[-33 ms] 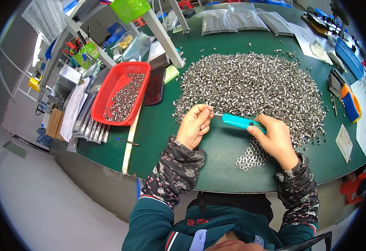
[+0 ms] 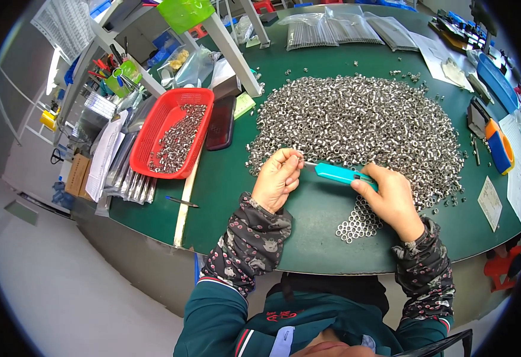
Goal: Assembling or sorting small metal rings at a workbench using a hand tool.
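My right hand [image 2: 392, 199] is closed round the teal handle of a utility knife [image 2: 334, 173]. The knife's blade points left, and its tip meets the fingertips of my left hand [image 2: 277, 179]. Thumb and forefinger of that hand are pinched on a small metal ring [image 2: 299, 155], mostly hidden by the fingers. Just beyond both hands spreads a large heap of small shiny metal rings [image 2: 355, 113]. Below the knife, by my right wrist, a patch of similar rings [image 2: 355, 226] lies flat in a single layer on the green table [image 2: 314, 238].
Left of the heap stands a red plastic basket [image 2: 141, 157] partly filled with metal pieces, beside a dark phone [image 2: 220, 124]. A pen [image 2: 182, 202] lies near a wooden strip [image 2: 188, 202]. Bagged rods [image 2: 311, 31] line the far edge. An orange-and-blue tool [image 2: 499, 149] lies right.
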The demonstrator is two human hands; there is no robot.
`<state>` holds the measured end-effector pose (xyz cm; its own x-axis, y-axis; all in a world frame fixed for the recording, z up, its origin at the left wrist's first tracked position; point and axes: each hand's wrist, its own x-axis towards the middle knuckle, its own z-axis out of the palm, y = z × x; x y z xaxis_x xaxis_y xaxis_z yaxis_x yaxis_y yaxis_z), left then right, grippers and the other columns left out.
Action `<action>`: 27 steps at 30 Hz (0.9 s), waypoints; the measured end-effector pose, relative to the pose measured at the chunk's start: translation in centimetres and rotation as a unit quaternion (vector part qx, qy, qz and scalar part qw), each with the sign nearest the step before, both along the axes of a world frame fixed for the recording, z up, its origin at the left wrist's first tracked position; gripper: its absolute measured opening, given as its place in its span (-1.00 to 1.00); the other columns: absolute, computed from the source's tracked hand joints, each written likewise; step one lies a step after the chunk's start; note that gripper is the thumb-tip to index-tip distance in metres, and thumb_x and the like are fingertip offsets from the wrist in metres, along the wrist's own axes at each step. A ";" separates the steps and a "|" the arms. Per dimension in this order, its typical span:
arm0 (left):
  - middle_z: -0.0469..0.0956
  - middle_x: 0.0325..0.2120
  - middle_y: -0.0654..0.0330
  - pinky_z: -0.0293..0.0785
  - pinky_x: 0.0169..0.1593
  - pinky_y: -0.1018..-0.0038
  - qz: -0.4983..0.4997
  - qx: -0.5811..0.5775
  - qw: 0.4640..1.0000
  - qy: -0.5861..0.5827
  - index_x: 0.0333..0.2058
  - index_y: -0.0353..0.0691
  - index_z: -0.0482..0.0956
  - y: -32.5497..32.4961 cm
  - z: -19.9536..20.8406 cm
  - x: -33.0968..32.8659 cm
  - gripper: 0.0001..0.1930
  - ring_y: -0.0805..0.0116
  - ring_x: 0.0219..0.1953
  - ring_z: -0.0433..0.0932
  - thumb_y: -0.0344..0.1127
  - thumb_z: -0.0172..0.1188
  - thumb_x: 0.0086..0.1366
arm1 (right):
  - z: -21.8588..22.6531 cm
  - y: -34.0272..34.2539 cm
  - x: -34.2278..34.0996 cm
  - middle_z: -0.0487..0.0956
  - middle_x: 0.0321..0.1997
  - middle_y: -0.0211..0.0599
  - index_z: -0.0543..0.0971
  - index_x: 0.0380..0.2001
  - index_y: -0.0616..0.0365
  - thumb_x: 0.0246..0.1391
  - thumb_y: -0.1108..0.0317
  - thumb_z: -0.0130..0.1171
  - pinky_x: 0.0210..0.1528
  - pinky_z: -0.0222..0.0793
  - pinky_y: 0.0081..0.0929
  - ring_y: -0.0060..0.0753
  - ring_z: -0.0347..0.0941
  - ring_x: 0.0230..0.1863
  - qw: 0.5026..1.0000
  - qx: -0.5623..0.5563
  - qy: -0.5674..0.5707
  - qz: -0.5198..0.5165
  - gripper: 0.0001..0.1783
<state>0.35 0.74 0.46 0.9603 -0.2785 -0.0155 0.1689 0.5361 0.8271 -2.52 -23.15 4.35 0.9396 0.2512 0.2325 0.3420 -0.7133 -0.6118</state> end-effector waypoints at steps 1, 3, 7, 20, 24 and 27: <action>0.40 -0.43 0.28 0.01 -0.69 0.78 -0.001 -0.001 1.000 -0.001 -0.27 -0.21 0.39 -0.1 -0.1 0.1 -0.90 0.69 -0.68 0.11 -0.36 0.00 0.27 | 0.0 0.0 0.0 0.48 -0.62 -0.13 0.51 -0.45 0.15 -0.07 0.06 0.13 -0.52 0.30 -0.23 -0.07 0.45 -0.56 1.000 -0.001 -0.001 -0.001 -0.66; 0.41 -0.42 0.29 0.01 -0.70 0.77 -0.026 -0.021 0.999 -0.019 -0.26 -0.21 0.38 -0.2 -0.2 0.1 -0.90 0.69 -0.68 0.11 -0.36 0.01 0.27 | -0.1 0.1 0.0 0.47 -0.64 -0.11 0.51 -0.44 0.15 -0.05 0.05 0.11 -0.51 0.29 -0.21 -0.06 0.45 -0.56 1.000 0.008 0.025 0.003 -0.65; 0.41 -0.42 0.29 0.01 -0.70 0.78 -0.022 -0.024 0.999 -0.028 -0.27 -0.21 0.37 -0.4 0.2 -0.1 -0.91 0.69 -0.68 0.11 -0.38 0.00 0.27 | -0.5 0.1 0.1 0.47 -0.65 -0.10 0.51 -0.44 0.15 -0.03 0.03 0.09 -0.51 0.29 -0.19 -0.05 0.45 -0.56 0.999 0.020 0.035 0.008 -0.64; 0.36 -0.54 0.32 0.00 -0.69 0.78 0.004 -0.010 1.000 0.016 -0.27 -0.28 0.39 -0.7 0.5 -0.5 -0.90 0.72 -0.71 0.11 -0.41 0.01 0.26 | -0.4 0.3 0.0 0.47 -0.63 -0.14 0.50 -0.47 0.15 -0.04 0.02 0.10 -0.50 0.29 -0.20 -0.06 0.44 -0.53 1.000 -0.007 0.019 0.004 -0.63; 0.37 -0.55 0.31 0.02 -0.68 0.78 -0.023 -0.013 0.999 0.025 -0.28 -0.29 0.40 -0.1 0.2 -0.3 -0.90 0.72 -0.70 0.13 -0.40 0.01 0.26 | -0.5 0.3 0.2 0.46 -0.61 -0.19 0.48 -0.49 0.14 -0.06 0.05 0.12 -0.50 0.28 -0.21 -0.09 0.43 -0.54 0.999 -0.025 -0.028 0.000 -0.66; 0.37 -0.55 0.31 0.03 -0.67 0.78 -0.025 -0.008 0.999 0.033 -0.28 -0.29 0.41 0.0 0.4 -0.4 -0.90 0.72 -0.70 0.14 -0.40 0.01 0.26 | -0.7 0.3 0.1 0.45 -0.60 -0.22 0.49 -0.49 0.12 -0.08 0.07 0.15 -0.50 0.29 -0.23 -0.12 0.42 -0.53 0.997 -0.031 -0.075 -0.001 -0.68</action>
<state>-0.09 0.72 0.90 0.9423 -0.3264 -0.0741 0.2497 0.5382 0.8050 -2.41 -22.85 3.64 0.8959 0.2673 0.3548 0.4247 -0.7496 -0.5077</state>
